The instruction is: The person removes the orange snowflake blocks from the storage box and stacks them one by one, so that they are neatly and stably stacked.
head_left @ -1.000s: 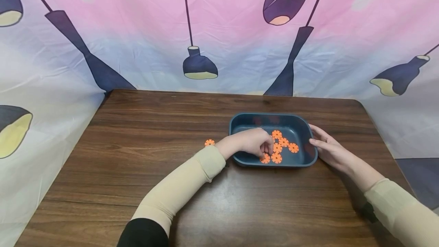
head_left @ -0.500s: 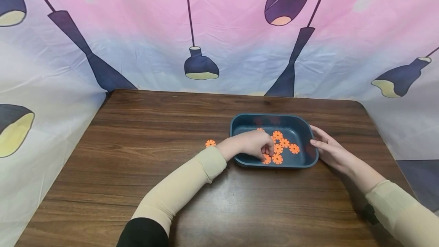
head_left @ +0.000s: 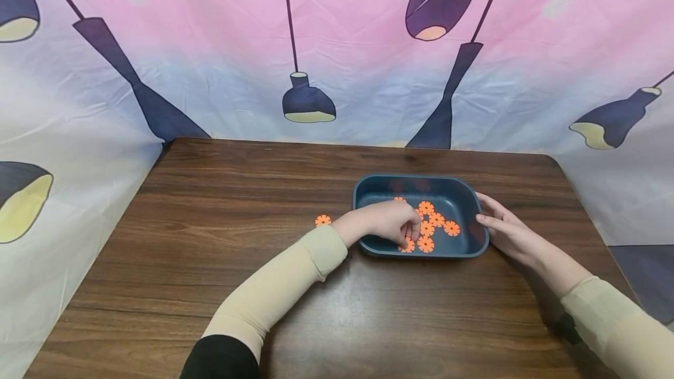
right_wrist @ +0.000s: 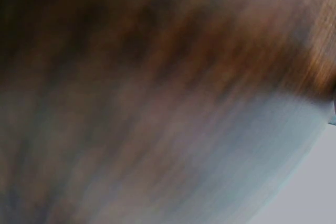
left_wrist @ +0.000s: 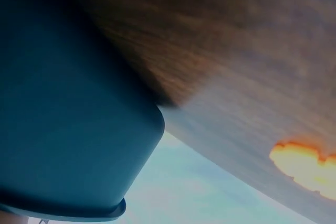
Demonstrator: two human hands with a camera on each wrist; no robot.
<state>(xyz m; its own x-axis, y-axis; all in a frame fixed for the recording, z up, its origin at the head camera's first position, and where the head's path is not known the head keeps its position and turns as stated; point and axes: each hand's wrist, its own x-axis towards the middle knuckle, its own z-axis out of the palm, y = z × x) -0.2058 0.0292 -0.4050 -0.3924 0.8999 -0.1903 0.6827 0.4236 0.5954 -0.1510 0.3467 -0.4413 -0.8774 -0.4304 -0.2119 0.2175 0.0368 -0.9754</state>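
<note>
Orange notched discs, shaped like flower-like gears, lie scattered in a dark blue plastic tub [head_left: 368, 193]. My left hand [head_left: 391, 220] reaches over the tub's left side with fingers curled, and its thumb and fingertips pinch one orange disc [head_left: 406, 245] near the front wall. That hand hides part of the tub floor. At the tub's right end is my right hand [head_left: 508, 233], thumb over the rim and fingers along the outer wall, holding it. Another orange disc [head_left: 451, 228] lies toward the right inside. In the left wrist view the tub's outer wall [left_wrist: 68, 108] looms close.
A single orange disc [head_left: 323, 220] lies on the brown wood-grain table [head_left: 221, 203], left of the tub and just behind the left sleeve. A cloth backdrop [head_left: 221, 63] printed with lamps hangs behind the table. The right wrist view is mostly blurred tabletop.
The disc at my left fingertips has shifted very slightly left. Earlier the whole view moved a little; both hands and the tub keep nearly the same places.
</note>
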